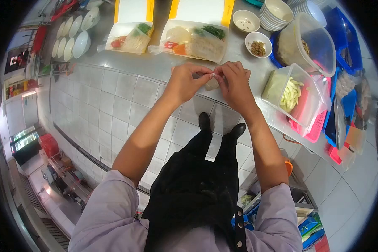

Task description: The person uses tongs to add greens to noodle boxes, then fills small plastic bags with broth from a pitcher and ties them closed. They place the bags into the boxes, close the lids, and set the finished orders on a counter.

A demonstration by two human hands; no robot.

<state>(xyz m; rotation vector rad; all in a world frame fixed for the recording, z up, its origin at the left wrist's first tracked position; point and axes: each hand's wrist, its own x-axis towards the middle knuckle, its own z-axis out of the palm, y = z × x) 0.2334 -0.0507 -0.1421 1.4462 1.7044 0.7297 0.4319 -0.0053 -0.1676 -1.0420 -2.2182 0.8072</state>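
My left hand (186, 80) and my right hand (232, 80) meet at the front edge of the steel counter. Both pinch the top of a small clear bag (212, 85), which hangs just below the fingertips; its contents are hard to make out. Just behind my hands lies an open box (199, 16) with wrapped food, red and orange pieces and green leaves. To its left is a second open box (132, 28) with similar wrapped food.
At the right stand a bowl of brown bits (258, 45), stacked bowls (276, 12), a large clear tub (304, 46), a container of pale green slices (283, 90) and a pink basket (313, 130). White bowls (82, 44) line the far left. Tiled floor (113, 94) lies below.
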